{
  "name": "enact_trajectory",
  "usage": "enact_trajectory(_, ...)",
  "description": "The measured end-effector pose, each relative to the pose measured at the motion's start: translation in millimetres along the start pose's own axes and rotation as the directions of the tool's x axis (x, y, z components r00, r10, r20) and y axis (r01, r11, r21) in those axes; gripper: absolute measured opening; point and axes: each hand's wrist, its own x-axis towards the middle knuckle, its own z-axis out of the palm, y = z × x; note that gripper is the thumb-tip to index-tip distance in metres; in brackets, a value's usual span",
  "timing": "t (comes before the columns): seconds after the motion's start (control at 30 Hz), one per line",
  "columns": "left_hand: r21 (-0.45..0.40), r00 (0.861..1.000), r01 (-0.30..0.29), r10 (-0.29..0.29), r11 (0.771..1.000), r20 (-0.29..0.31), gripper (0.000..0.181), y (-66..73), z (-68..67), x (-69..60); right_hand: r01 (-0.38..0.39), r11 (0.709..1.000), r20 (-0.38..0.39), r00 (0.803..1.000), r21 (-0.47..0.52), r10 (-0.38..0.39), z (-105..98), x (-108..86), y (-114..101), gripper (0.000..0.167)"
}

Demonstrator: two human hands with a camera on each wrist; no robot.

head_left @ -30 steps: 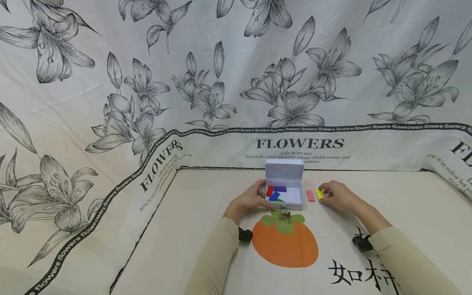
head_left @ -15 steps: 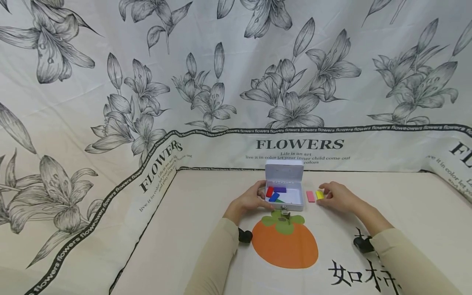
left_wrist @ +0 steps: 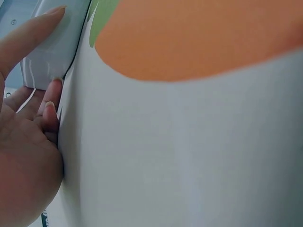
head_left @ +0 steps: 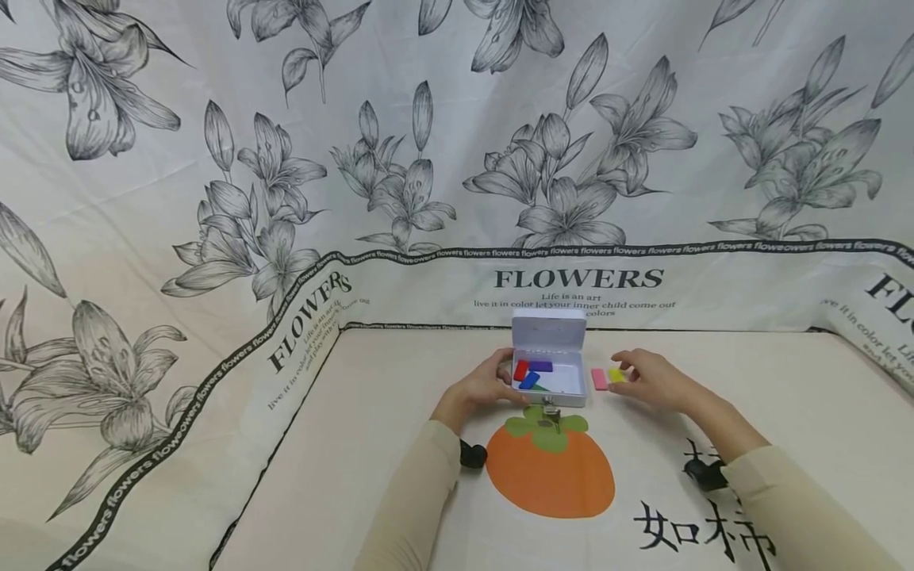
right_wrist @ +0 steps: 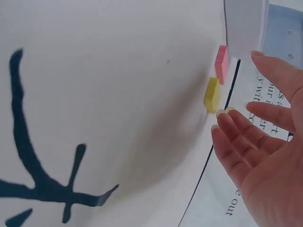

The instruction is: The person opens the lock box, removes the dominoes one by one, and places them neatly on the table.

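Note:
A small white metal box stands with its lid raised at the back. Inside lie a red block, a purple block, a blue block and a partly hidden green block. My left hand grips the box's left side, thumb along the front. Just right of the box, a pink block and a yellow block lie side by side on the cloth. Over the yellow one hovers my right hand, thumb and fingers spread and holding nothing.
A pale cloth with an orange persimmon print and black characters covers the table. Behind the box rises a flower-printed curtain. A metal latch hangs at the box's front.
The right hand has let go of the yellow block, its fingers spreading apart. The yellow block stays beside the pink one. The left hand and the box have not moved.

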Motion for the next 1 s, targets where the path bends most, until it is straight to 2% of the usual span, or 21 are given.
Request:
enact_trajectory(0.13,0.006,1.000,0.013,-0.013,1.000,0.000,0.098,1.8,-0.8,-1.7,0.046,0.999,-0.026,0.999,-0.004,-0.046,0,1.6,-10,0.054)
enact_trajectory(0.3,0.054,1.000,0.012,-0.013,0.998,0.009,0.098,3.1,-2.5,-0.9,0.122,0.993,-0.064,0.991,-0.001,-0.121,-1,3.8,-22,0.046)
enact_trajectory(0.6,0.099,1.000,0.000,-0.003,0.995,0.027,0.097,3.8,-4.0,-0.4,0.222,0.973,-0.079,0.973,0.057,-0.217,8,18.6,-41,0.042)
enact_trajectory(0.87,0.100,1.000,-0.015,0.013,0.995,0.014,0.094,2.7,-1.8,-0.1,0.205,0.977,-0.045,0.978,0.054,-0.202,17,33.4,-48,0.039)
enact_trajectory(1.0,0.095,1.000,-0.021,0.020,0.995,0.007,0.094,1.3,-1.5,0.6,0.189,0.982,-0.050,0.981,0.020,-0.188,20,36.7,-50,0.038)
